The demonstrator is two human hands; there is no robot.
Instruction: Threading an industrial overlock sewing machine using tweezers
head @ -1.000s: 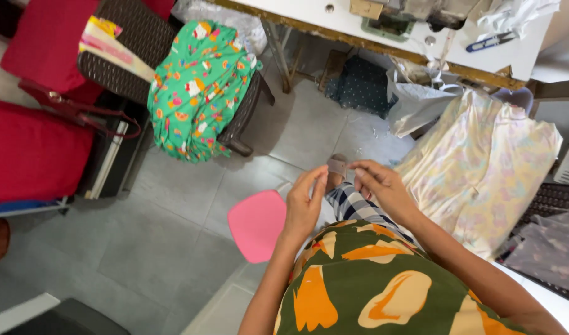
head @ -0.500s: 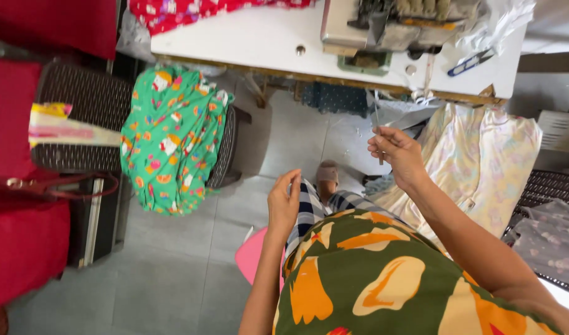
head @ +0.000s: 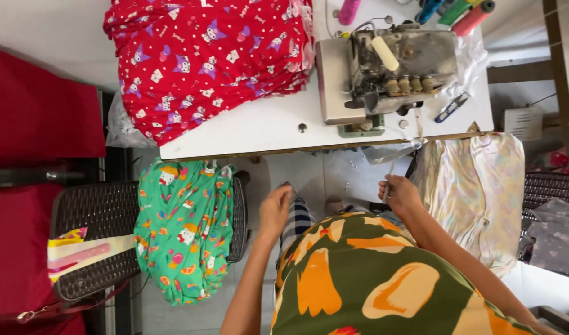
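- A green top with orange and cream patches (head: 371,279) is seen nearest the camera, worn by the person, with checked cloth (head: 295,222) showing just beyond it.
- The left hand (head: 275,211) is held low in front of the body, fingers curled loosely; whether anything is held in its grip cannot be told.
- The right hand (head: 399,193) is raised just below the bench edge, and its grip is closed to a pinch on a thin pale thread or strip (head: 390,175) that runs upward toward the machine; the item is too fine to be identified further.
- A pale flowered cloth (head: 477,192) is hung just beside the right hand, on its right.
- A green cloth printed with cartoon figures (head: 182,232) is draped over a dark woven chair (head: 92,242) to the left of the left hand.
- The white bench (head: 259,127) is seen further off, with a grey sewing machine (head: 384,71) standing on it above the right hand.
- A small blue clipper (head: 451,107) is laid beside the machine, near the bench's right end.
- A pile of red printed cloth (head: 210,56) is heaped on the left part of the bench.
- Coloured spools (head: 458,11) are seen at the far edge.
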